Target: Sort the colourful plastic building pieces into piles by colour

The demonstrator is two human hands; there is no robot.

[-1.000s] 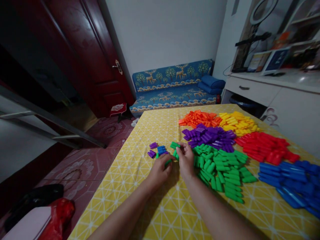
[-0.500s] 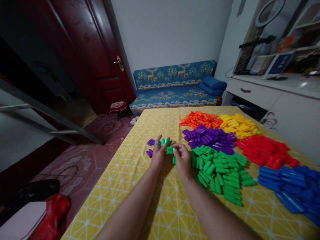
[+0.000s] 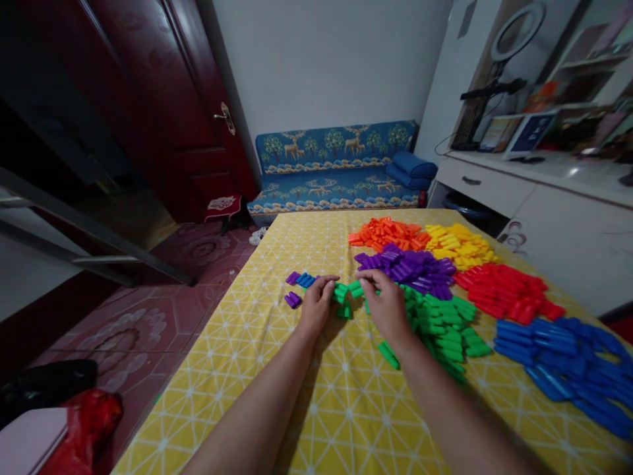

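Observation:
My left hand (image 3: 316,305) pinches a green plastic piece (image 3: 340,292) over the middle of the table. Close on its right, my right hand (image 3: 384,305) has its fingertips closed on another green piece (image 3: 355,289). The two pieces are very near each other; whether they touch I cannot tell. Just below them lies a further green piece (image 3: 344,310). Left of my left hand are a blue piece (image 3: 305,280) and purple pieces (image 3: 293,300). A green pile (image 3: 442,323) spreads out beside and partly behind my right hand.
Purple (image 3: 410,267), orange (image 3: 388,233), yellow (image 3: 461,244), red (image 3: 509,290) and blue (image 3: 564,356) piles lie on the yellow-clothed table (image 3: 217,369). Beyond it stands a blue patterned sofa (image 3: 326,181); a white cabinet (image 3: 558,218) is at the right.
My left hand has turned, its fingers now bent round the green piece. My right hand has shifted slightly right and up with its piece. The camera view has shifted a little.

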